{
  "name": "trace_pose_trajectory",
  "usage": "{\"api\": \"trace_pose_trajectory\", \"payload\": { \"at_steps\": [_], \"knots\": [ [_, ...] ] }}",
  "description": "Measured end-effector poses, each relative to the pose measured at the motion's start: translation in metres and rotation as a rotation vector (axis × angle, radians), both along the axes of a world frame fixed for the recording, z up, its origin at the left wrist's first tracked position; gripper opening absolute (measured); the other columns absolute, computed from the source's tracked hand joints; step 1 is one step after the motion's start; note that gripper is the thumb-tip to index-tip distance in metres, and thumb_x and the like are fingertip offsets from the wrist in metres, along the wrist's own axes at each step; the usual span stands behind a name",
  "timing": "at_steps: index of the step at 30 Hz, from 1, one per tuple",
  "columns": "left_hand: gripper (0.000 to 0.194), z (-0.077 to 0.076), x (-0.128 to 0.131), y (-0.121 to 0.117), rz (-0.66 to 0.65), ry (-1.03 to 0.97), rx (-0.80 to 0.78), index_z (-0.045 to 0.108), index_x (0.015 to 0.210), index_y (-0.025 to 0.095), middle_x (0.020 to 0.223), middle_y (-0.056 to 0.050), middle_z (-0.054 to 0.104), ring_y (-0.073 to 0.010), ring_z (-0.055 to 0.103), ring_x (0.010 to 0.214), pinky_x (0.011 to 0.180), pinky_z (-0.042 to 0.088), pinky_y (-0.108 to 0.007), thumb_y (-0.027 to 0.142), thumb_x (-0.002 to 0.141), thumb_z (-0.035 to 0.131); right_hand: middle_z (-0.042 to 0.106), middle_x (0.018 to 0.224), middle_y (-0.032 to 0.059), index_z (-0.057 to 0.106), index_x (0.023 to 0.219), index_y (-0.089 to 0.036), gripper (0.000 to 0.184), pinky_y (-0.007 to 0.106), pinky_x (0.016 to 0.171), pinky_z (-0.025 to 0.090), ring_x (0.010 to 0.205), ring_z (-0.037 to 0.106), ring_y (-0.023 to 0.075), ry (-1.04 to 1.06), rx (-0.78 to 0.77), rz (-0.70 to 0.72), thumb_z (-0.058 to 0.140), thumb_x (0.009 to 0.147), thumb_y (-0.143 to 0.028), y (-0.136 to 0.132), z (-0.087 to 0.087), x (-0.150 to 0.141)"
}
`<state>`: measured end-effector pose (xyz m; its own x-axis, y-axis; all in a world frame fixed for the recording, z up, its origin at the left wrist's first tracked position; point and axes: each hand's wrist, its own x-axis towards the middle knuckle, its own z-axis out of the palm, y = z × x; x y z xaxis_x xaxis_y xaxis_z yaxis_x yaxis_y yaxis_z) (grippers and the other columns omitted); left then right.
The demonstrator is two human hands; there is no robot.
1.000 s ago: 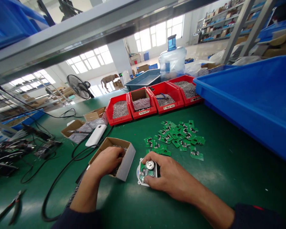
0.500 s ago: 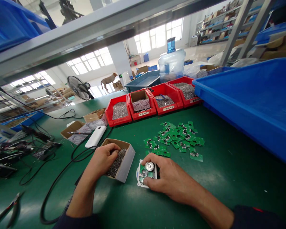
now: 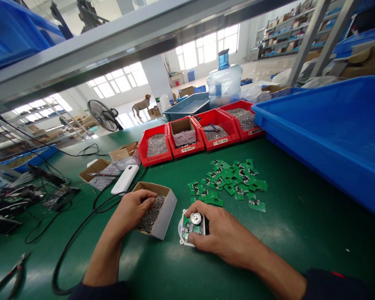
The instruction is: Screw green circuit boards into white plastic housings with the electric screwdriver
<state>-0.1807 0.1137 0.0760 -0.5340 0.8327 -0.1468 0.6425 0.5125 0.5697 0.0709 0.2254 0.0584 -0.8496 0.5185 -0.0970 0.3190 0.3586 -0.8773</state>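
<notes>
My left hand [image 3: 136,209] is over a small cardboard box [image 3: 166,216] full of tiny metal screws [image 3: 150,217]. Thumb and forefinger are pinched together just above the screws; anything between the tips is too small to make out. To the right of the box, my right hand [image 3: 220,231] grips a white plastic housing [image 3: 181,239] on the table, thumb and fingers on either side. Inside the housing sit a green circuit board [image 3: 187,229] and a round silver metal part [image 3: 196,218]. Several loose green circuit boards [image 3: 228,177] lie in a pile beyond this hand.
Red bins [image 3: 156,159] of small metal parts line the back. A large blue tray [image 3: 325,121] is at right. Left are a white power bank-like object [image 3: 125,179], open cartons [image 3: 95,166], a black cable [image 3: 69,241] and pliers [image 3: 18,266]. A shelf beam [image 3: 128,37] crosses overhead.
My left hand has shifted slightly left and up from the screws, its fingertips still pinched. My right hand and the housing have stayed in place.
</notes>
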Motion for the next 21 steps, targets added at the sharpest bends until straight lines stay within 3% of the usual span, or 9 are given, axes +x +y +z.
{"api": "trace_pose_trajectory", "payload": {
  "at_steps": [5,9,15,21],
  "knots": [
    [0.028,0.011,0.010,-0.005,-0.020,-0.177,0.099,0.071,0.100,0.017,0.088,-0.006,0.075,-0.0226,0.069,0.083,0.080,0.050,-0.035,0.041,0.087,0.063,0.065,0.076,-0.0036,0.067,0.105,-0.027,0.035,0.023,0.058,0.031,0.065,0.051,0.0134,0.001,-0.013,0.004,0.072,0.071,-0.021,-0.001,0.001,0.000],
    [0.022,0.022,0.037,-0.007,-0.134,-0.398,0.167,0.065,0.090,0.016,0.081,-0.004,0.070,-0.0184,0.066,0.076,0.074,0.050,-0.031,0.039,0.087,0.065,0.066,0.078,-0.0042,0.066,0.106,-0.027,0.036,0.023,0.059,0.032,0.066,0.053,0.0133,0.003,-0.029,0.002,0.072,0.070,-0.021,0.000,0.000,0.000],
    [0.012,0.027,0.077,-0.001,-0.426,-0.268,0.114,0.068,0.078,0.020,0.082,0.001,0.066,-0.0137,0.059,0.077,0.073,0.043,-0.025,0.022,0.088,0.063,0.066,0.080,-0.0045,0.067,0.102,-0.027,0.032,0.023,0.060,0.032,0.070,0.055,0.0142,0.021,-0.014,0.012,0.073,0.070,-0.022,0.000,0.000,0.000],
    [0.013,0.019,0.086,0.003,-0.470,-0.182,0.054,0.066,0.077,0.020,0.082,0.002,0.063,-0.0133,0.059,0.081,0.075,0.042,-0.024,0.018,0.089,0.063,0.067,0.082,-0.0038,0.066,0.101,-0.027,0.030,0.023,0.060,0.033,0.072,0.057,0.0151,0.043,-0.002,0.017,0.074,0.072,-0.025,0.000,-0.002,0.000]
  ]
}}
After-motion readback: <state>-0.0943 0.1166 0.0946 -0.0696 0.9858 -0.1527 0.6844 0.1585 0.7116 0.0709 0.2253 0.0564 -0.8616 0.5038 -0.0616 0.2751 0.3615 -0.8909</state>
